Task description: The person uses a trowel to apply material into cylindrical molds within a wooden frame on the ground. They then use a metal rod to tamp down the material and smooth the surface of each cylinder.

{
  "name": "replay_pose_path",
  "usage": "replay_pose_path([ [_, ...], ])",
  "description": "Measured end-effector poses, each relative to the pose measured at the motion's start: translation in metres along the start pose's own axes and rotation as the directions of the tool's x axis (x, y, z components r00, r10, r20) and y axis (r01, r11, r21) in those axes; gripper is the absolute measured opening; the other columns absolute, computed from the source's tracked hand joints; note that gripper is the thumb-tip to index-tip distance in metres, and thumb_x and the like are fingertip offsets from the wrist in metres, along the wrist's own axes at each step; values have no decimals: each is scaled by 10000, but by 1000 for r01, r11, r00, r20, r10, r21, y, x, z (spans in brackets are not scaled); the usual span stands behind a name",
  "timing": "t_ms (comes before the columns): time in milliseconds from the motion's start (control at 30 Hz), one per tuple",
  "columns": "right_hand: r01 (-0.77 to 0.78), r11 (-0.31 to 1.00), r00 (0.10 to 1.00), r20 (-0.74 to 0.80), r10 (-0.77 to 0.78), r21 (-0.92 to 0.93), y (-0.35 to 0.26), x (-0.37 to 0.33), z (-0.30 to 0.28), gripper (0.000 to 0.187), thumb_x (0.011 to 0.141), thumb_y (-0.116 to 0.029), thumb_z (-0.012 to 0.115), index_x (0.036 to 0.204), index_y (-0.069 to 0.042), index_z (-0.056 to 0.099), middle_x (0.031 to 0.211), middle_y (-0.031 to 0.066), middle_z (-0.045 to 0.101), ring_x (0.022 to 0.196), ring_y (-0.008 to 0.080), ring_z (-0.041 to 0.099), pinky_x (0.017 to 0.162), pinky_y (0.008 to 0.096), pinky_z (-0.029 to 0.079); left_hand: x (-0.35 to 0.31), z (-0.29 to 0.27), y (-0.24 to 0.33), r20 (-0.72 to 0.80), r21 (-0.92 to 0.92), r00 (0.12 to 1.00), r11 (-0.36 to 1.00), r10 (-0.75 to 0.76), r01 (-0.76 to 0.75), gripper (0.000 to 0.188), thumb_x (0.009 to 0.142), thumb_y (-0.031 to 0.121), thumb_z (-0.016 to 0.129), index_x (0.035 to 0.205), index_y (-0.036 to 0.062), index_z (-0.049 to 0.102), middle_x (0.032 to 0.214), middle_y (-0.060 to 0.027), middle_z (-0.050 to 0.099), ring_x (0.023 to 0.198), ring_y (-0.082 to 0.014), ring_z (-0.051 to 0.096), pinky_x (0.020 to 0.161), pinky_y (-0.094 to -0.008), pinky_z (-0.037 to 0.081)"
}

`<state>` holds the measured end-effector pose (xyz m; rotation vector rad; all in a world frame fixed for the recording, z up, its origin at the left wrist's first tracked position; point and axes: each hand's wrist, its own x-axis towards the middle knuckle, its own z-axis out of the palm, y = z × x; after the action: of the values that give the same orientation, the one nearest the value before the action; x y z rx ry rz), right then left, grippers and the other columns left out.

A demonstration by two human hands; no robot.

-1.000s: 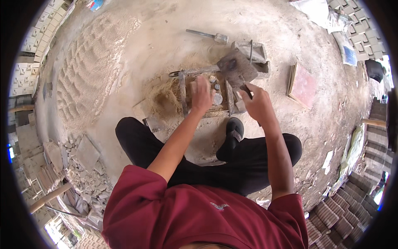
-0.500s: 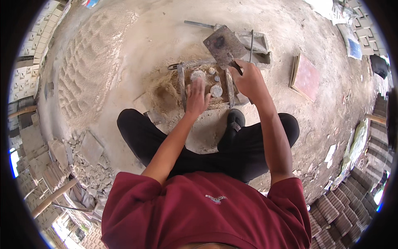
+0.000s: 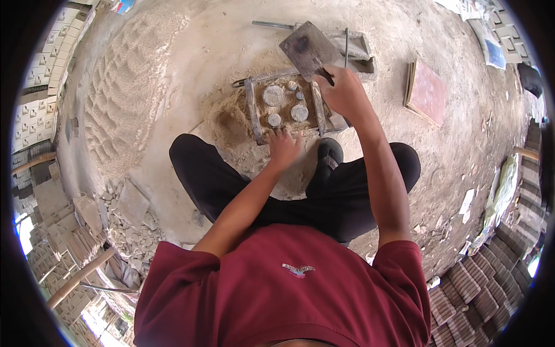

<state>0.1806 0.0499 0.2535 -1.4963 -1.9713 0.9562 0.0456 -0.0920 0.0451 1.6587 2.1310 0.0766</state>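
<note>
While right fingers [image 3: 336, 70] grip trowel [image 3: 309, 49] overlapping tray [image 3: 357, 44] | left fingers [image 3: 280, 133] spread, empty, near frame [image 3: 252, 110]

The maroon shirt [image 3: 289, 312] bears a small curved line of pale lettering [image 3: 298, 268] at mid-chest, beside a pinkish mark. Toward the floor's far right edge, a pale bag [image 3: 481, 36] has a blue printed patch [image 3: 494, 54], too small to read.

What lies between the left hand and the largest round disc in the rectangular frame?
In the head view, a smaller round disc lies between the left hand and the largest disc.
</note>
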Motion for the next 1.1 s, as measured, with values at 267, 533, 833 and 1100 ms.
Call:
replay_pose_path([
  [267, -45, 998, 998, -51, 42, -46, 13, -22, -14, 229, 857, -182, 615, 938, 31, 640, 854, 244, 641, 828, 415, 611, 724, 412, 469, 68, -12, -26, -494, -163, 854, 947, 164, -277, 613, 961, 389, 428, 1348, -83, 373, 1433, -277, 341, 1379, -366, 273, 1124, -408, 255],
  [533, -88, 996, 996, -28, 87, -34, 6, -27, -9, 250, 855, -190, 620, 983, 24, 646, 868, 244, 649, 836, 410, 618, 741, 402, 475, 123, 4, -57, -382, -513, 904, 769, 193, -381, 682, 991, 415, 363, 1458, -43, 170, 1517, -258, 172, 1413, -365, 190, 1156, -390, 180],
  [833, -28, 1000, 998, -50, 28, -8, -7, -26, -3, 227, 846, -150, 588, 918, 62, 624, 856, 295, 619, 887, 472, 577, 773, 446, 462, 66, 9, -13, -154, -251, 981, 965, -114, 72, 889, 845, 389, 590, 1363, -210, 187, 1378, -379, 325, 1293, -439, 359, 1089, -426, 297],
  [1100, 1, 1000, 999, -44, 0, 15, -9, -29, -2, 201, 835, -136, 603, 867, 62, 612, 824, 294, 605, 854, 480, 561, 730, 475, 454, 53, -11, -24, -137, -234, 967, 942, 214, -242, 612, 888, 344, 517, 1253, -143, 454, 1275, -321, 492, 1266, -406, 415, 1098, -473, 269],
])
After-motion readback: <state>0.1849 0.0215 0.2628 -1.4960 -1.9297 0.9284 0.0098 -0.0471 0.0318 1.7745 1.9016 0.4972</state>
